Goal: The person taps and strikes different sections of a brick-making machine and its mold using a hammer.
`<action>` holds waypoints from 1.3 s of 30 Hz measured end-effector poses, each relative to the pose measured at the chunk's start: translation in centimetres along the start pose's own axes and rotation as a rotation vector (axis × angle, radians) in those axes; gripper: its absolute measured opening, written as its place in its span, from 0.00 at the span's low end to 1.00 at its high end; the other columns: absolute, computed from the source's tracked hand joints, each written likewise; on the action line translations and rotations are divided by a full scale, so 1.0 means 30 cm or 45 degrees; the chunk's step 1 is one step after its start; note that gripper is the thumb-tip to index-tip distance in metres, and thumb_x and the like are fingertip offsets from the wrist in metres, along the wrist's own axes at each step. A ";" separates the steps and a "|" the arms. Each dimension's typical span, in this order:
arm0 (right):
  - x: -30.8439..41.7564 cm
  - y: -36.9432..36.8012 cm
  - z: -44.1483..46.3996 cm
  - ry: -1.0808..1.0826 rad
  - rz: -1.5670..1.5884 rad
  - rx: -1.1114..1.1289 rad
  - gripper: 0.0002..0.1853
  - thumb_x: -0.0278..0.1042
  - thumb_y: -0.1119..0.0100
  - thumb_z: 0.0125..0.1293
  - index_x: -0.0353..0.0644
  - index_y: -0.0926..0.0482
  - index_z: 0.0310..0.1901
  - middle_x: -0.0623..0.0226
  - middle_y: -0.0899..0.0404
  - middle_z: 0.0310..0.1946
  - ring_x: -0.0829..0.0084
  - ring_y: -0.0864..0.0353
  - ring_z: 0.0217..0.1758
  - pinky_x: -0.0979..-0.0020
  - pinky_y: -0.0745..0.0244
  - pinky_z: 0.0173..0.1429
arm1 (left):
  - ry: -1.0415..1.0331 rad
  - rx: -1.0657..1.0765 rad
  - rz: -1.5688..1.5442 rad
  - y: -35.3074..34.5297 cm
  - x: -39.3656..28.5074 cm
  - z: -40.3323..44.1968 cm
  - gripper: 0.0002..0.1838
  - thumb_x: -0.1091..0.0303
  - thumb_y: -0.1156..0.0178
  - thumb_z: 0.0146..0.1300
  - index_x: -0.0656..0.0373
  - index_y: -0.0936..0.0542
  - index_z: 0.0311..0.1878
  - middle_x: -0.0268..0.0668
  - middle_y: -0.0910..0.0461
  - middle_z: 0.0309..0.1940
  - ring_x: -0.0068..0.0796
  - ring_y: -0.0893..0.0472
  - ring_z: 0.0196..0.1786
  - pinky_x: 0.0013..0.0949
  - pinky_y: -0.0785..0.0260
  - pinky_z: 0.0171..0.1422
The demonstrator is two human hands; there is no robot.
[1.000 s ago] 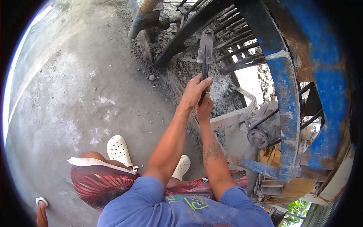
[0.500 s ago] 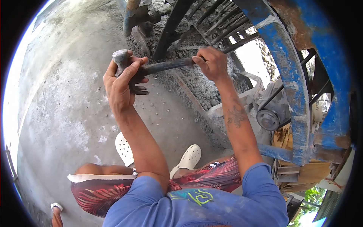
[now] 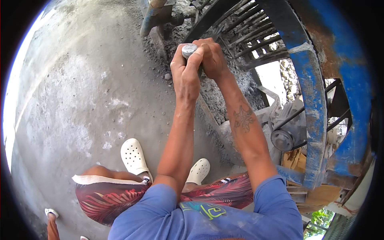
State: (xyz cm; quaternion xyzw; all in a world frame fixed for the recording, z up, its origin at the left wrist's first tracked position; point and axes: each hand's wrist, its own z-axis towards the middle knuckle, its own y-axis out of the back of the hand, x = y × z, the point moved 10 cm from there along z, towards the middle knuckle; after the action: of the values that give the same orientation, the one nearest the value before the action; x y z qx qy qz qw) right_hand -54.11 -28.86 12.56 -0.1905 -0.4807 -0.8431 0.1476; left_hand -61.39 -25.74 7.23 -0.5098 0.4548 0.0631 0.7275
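Observation:
A claw hammer (image 3: 189, 50) is held out in front of me, its round, worn grey striking face turned up toward me. My left hand (image 3: 186, 74) is closed around the hammer's head, the thumb lying beside the face. Right against it, my right hand (image 3: 214, 60) is closed too, with its fingers wrapped on the hammer just behind the head. Most of the handle and the claw are hidden by my hands. Beyond them stands a dark metal grate (image 3: 250, 30) with parallel bars.
At right rises a blue, rusty machine frame (image 3: 316, 120) with a belt pulley (image 3: 283, 139). Grey rubble (image 3: 218, 102) lies under the grate. A pipe (image 3: 151, 20) stands at the top. Another person's foot (image 3: 51, 212) shows at lower left on the concrete floor (image 3: 80, 120).
The hammer has turned from lying crosswise to pointing away from me. My left hand has moved right with its head, and my right hand has slid from the handle up against it.

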 end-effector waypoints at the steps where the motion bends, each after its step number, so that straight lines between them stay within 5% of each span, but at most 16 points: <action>1: 0.023 -0.004 -0.016 -0.011 0.005 0.014 0.35 0.62 0.79 0.68 0.40 0.32 0.21 0.61 0.32 0.18 0.56 0.31 0.25 0.63 0.40 0.36 | 0.013 -0.013 -0.003 -0.002 -0.020 -0.026 0.15 0.59 0.44 0.63 0.64 0.25 0.33 0.28 0.28 0.26 0.16 0.32 0.30 0.25 0.37 0.33; 5: 0.126 0.042 -0.034 0.016 0.186 -0.113 0.41 0.71 0.77 0.63 0.38 0.27 0.25 0.62 0.30 0.20 0.61 0.31 0.27 0.65 0.40 0.42 | -0.163 -0.086 0.318 -0.061 -0.138 -0.090 0.21 0.52 0.52 0.69 0.62 0.25 0.32 0.27 0.27 0.25 0.13 0.33 0.30 0.21 0.40 0.33; 9: -0.039 0.002 -0.087 -0.143 0.150 -0.113 0.38 0.70 0.76 0.64 0.40 0.29 0.21 0.65 0.30 0.18 0.63 0.30 0.23 0.64 0.38 0.38 | -0.136 -0.191 0.518 -0.038 0.004 -0.030 0.18 0.57 0.49 0.67 0.63 0.24 0.31 0.28 0.26 0.21 0.14 0.31 0.28 0.21 0.37 0.32; 13: 0.063 0.009 -0.066 0.153 0.057 -0.256 0.39 0.71 0.74 0.63 0.42 0.27 0.19 0.69 0.32 0.15 0.68 0.32 0.21 0.67 0.39 0.39 | -0.240 -0.183 0.370 -0.017 -0.067 -0.068 0.18 0.55 0.48 0.65 0.64 0.24 0.31 0.28 0.26 0.20 0.14 0.31 0.26 0.22 0.38 0.31; 16: -0.099 0.024 -0.057 -0.109 -0.019 -0.177 0.39 0.71 0.74 0.63 0.41 0.27 0.19 0.69 0.31 0.15 0.68 0.32 0.21 0.67 0.39 0.39 | -0.250 -0.154 0.385 -0.063 -0.015 0.009 0.19 0.55 0.48 0.64 0.64 0.24 0.30 0.28 0.26 0.19 0.14 0.31 0.25 0.22 0.38 0.29; 18: -0.111 0.057 -0.007 -0.058 0.194 -0.165 0.32 0.62 0.66 0.66 0.42 0.28 0.19 0.69 0.29 0.17 0.66 0.29 0.22 0.66 0.35 0.33 | -0.166 -0.180 0.408 -0.071 0.013 0.050 0.19 0.55 0.48 0.64 0.63 0.24 0.29 0.29 0.26 0.17 0.14 0.32 0.24 0.22 0.38 0.27; 19: -0.056 0.071 -0.003 -0.034 0.182 -0.154 0.32 0.62 0.66 0.66 0.42 0.28 0.19 0.69 0.29 0.17 0.66 0.29 0.22 0.66 0.35 0.33 | -0.105 -0.176 0.331 -0.062 -0.006 0.032 0.18 0.56 0.47 0.63 0.64 0.24 0.28 0.32 0.25 0.19 0.17 0.30 0.26 0.26 0.36 0.30; 21: 0.055 0.101 -0.016 0.132 0.115 -0.309 0.29 0.59 0.63 0.65 0.42 0.30 0.19 0.67 0.30 0.17 0.66 0.28 0.22 0.66 0.34 0.32 | -0.525 -0.154 0.453 -0.108 -0.145 -0.049 0.17 0.58 0.47 0.62 0.64 0.24 0.28 0.36 0.23 0.22 0.20 0.27 0.29 0.30 0.33 0.34; 23: 0.064 0.103 -0.043 0.182 0.013 -0.440 0.27 0.56 0.61 0.65 0.42 0.30 0.19 0.66 0.30 0.17 0.67 0.27 0.23 0.66 0.33 0.32 | -0.500 -0.162 0.400 -0.110 -0.103 -0.048 0.15 0.60 0.46 0.61 0.63 0.23 0.29 0.38 0.22 0.24 0.23 0.25 0.33 0.32 0.31 0.38; 27: -0.172 0.014 -0.073 -0.291 0.149 -0.086 0.30 0.60 0.65 0.65 0.43 0.27 0.21 0.69 0.28 0.19 0.69 0.29 0.24 0.68 0.33 0.33 | -0.163 -0.179 0.412 -0.069 0.003 0.002 0.14 0.60 0.45 0.60 0.63 0.23 0.30 0.38 0.22 0.26 0.25 0.23 0.35 0.31 0.30 0.41; 29: 0.021 0.066 -0.018 0.015 0.087 -0.272 0.30 0.62 0.66 0.65 0.43 0.31 0.20 0.69 0.32 0.19 0.71 0.30 0.26 0.70 0.34 0.32 | -0.294 -0.215 0.295 -0.050 -0.098 -0.042 0.13 0.58 0.44 0.57 0.57 0.21 0.27 0.30 0.20 0.23 0.33 0.26 0.32 0.34 0.30 0.41; 32: -0.065 0.046 -0.066 -0.238 0.466 -0.268 0.28 0.62 0.65 0.65 0.46 0.34 0.20 0.74 0.36 0.19 0.77 0.31 0.27 0.72 0.36 0.31 | -0.308 -0.179 0.587 -0.112 -0.009 0.010 0.15 0.56 0.44 0.57 0.60 0.23 0.30 0.38 0.21 0.37 0.40 0.24 0.36 0.39 0.29 0.41; 33: -0.110 0.013 -0.072 -0.492 1.041 -0.258 0.26 0.62 0.62 0.64 0.47 0.35 0.21 0.75 0.37 0.20 0.79 0.32 0.28 0.72 0.37 0.30 | -0.255 -0.148 0.598 -0.118 0.016 0.029 0.15 0.56 0.44 0.57 0.61 0.23 0.30 0.40 0.22 0.40 0.42 0.24 0.38 0.41 0.29 0.41; 36: -0.054 -0.105 -0.071 -0.788 1.595 -0.239 0.22 0.59 0.53 0.60 0.49 0.38 0.22 0.76 0.39 0.22 0.84 0.34 0.30 0.74 0.38 0.31 | -0.267 -0.128 0.568 -0.077 -0.109 -0.008 0.16 0.55 0.43 0.57 0.62 0.23 0.31 0.42 0.22 0.37 0.43 0.24 0.38 0.42 0.29 0.39; 39: 0.140 -0.098 -0.032 -0.466 0.810 -0.194 0.32 0.73 0.55 0.52 0.45 0.31 0.28 0.71 0.33 0.25 0.75 0.31 0.33 0.70 0.37 0.38 | -0.111 0.130 0.700 -0.004 -0.254 -0.069 0.16 0.57 0.42 0.57 0.63 0.23 0.32 0.41 0.22 0.31 0.41 0.23 0.36 0.38 0.29 0.38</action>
State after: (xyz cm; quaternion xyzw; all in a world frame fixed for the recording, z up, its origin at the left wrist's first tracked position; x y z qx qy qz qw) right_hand -59.25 -28.52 11.85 -0.4884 -0.3519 -0.7403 0.2993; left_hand -66.96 -24.59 12.70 -0.3268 0.5469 0.2567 0.7268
